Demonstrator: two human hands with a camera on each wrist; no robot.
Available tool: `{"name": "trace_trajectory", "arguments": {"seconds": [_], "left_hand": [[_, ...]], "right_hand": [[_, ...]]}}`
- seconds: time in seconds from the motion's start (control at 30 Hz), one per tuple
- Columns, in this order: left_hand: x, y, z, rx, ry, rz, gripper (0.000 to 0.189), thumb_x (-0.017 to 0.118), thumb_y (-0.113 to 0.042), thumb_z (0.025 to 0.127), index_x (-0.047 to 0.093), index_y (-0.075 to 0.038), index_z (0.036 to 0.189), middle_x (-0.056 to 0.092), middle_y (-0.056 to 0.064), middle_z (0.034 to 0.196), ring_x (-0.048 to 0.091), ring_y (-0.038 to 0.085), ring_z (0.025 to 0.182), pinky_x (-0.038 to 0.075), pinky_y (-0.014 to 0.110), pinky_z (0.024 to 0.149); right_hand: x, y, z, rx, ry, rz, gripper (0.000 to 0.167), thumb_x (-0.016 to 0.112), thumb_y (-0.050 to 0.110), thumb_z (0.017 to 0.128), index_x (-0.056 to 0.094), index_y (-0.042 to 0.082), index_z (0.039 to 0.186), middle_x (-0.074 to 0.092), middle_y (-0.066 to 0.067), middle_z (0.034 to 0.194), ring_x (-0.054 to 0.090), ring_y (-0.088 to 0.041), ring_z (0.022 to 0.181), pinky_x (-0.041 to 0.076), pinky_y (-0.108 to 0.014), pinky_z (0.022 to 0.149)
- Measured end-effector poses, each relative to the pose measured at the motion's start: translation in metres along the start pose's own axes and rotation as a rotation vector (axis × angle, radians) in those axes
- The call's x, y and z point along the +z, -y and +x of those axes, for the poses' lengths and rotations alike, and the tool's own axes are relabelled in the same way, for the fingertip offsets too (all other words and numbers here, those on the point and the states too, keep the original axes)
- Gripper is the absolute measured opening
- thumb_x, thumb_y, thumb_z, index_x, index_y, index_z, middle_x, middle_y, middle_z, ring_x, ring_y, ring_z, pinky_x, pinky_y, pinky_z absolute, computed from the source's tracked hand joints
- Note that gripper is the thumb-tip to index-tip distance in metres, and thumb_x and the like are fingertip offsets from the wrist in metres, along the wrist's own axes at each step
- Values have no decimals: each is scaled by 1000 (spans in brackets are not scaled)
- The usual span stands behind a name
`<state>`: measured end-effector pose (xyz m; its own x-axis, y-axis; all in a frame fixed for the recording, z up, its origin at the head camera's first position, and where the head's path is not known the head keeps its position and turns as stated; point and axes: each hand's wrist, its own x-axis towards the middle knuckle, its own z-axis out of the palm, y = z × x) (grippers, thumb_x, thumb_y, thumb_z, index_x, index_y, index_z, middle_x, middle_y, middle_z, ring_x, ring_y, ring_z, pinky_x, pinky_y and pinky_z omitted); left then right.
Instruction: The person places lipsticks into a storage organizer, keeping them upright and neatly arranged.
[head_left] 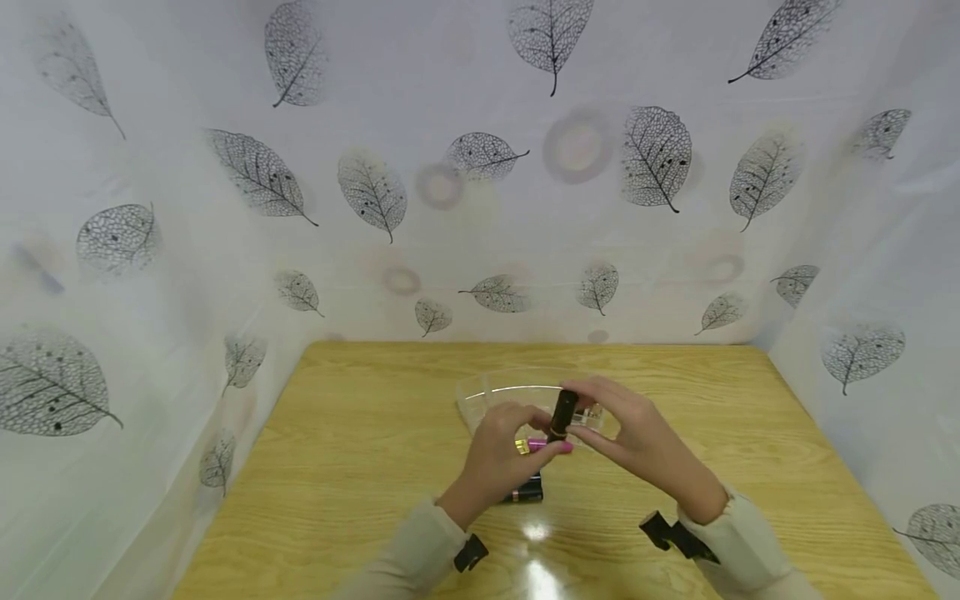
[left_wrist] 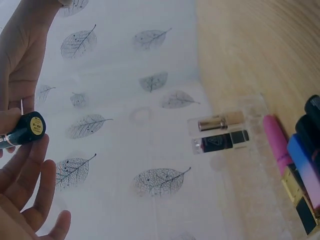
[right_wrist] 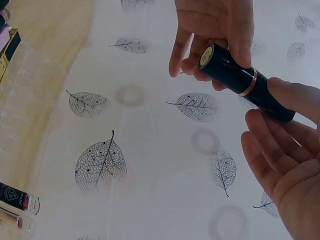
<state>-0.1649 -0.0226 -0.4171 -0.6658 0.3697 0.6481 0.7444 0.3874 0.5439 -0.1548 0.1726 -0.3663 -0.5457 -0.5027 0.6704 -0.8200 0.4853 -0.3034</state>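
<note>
Both hands hold a black lipstick tube (head_left: 564, 412) with a copper-coloured ring round its middle, tilted above the table. My left hand (head_left: 501, 447) pinches its lower end, where a round yellow label (left_wrist: 37, 125) shows on the base. Thumb and fingers of my right hand (head_left: 637, 429) grip the other end, seen closely in the right wrist view along with the tube's ring (right_wrist: 249, 82). Behind the hands lies a clear fan-shaped organizer (head_left: 471, 398), partly hidden by them. It holds a gold-and-clear lipstick (left_wrist: 220, 121) and a black one (left_wrist: 220, 142) beside each other at one end.
On the wooden table (head_left: 375, 433), in front of the organizer, lie a magenta lipstick tube (left_wrist: 276, 142), a blue-and-pink tube (left_wrist: 303, 167) and black tubes (head_left: 528, 490). A white curtain with a leaf print (head_left: 480, 225) encloses the table at the back and sides.
</note>
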Motion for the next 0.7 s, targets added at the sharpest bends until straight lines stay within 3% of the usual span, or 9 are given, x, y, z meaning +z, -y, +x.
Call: {"name": "trace_trajectory", "arguments": {"seconds": [0.23,0.37,0.5,0.7], "left_hand": [[6,-6,-2,-48,-88,16,25,82,-26,70,69,-12,86,71,-3,79,61,9,77,48,29,82],[8,-9,-2,-96,-129,33,24,82,-25,70,68,-12,85,71,-3,78,62,10,79,48,29,81],[9,-10,-1,-120,-163,61,25,83,-25,68,69,-13,84,71,-4,76,61,8,77,47,29,80],[8,-10,-1,-141,-145,107,27,84,-29,66,69,-14,84,71,-5,77,61,8,76,47,30,81]], "right_hand": [[9,1,-2,168,-34,139,57,76,-6,69,56,-1,121,69,-3,88,63,-4,77,55,-23,73],[14,1,-4,288,-29,281,41,71,-6,76,60,-1,115,69,-8,89,63,-1,79,55,-22,74],[16,2,-5,389,-7,354,27,67,1,83,63,0,110,69,-12,95,63,0,83,55,-24,76],[19,-4,-8,475,25,448,26,64,10,88,62,1,112,68,-14,98,64,-4,86,54,-22,78]]}}
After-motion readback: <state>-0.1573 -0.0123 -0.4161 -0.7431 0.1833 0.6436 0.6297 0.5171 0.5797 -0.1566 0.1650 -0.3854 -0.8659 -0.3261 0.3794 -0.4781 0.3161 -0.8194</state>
